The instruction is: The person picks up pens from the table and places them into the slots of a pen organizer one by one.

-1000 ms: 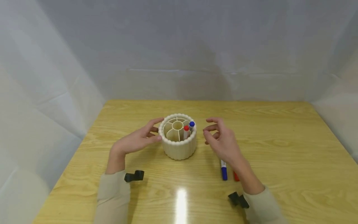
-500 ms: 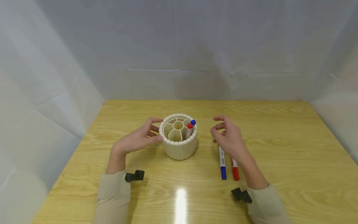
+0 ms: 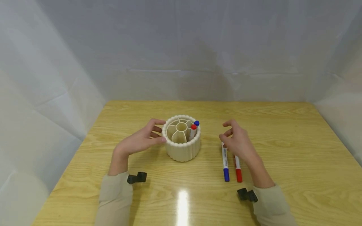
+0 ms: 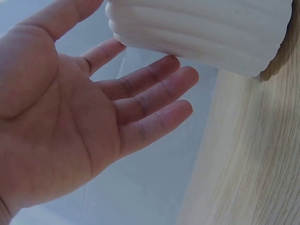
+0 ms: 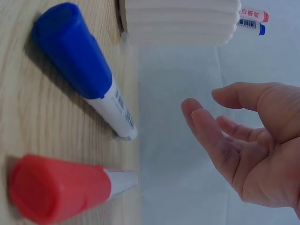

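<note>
Markers first: a blue-capped marker [image 3: 225, 163] and a red-capped marker [image 3: 238, 169] lie side by side on the counter [image 3: 282, 150], caps toward the person, at about four o'clock from the ribbed cream holder [image 3: 183, 147] that stands mid-counter. Right hand [image 3: 238, 141] hovers just above their far ends, fingers [image 5: 206, 133] loosely curled and apart, gripping nothing; from the wrist view the palm is empty, and it reads as poised over the pair to take one. Left hand [image 3: 138, 141] sits at nine o'clock of the holder, fingers [image 4: 154, 89] straight and spread, fingertips at the ribbed wall and rim, likely steadying it so it does not slide. Inside the holder, in a compartment at roughly two o'clock, a second red-capped marker [image 3: 193, 131] and a second blue-capped marker [image 3: 196, 123] stand cap-up, leaning on the rim.
</note>
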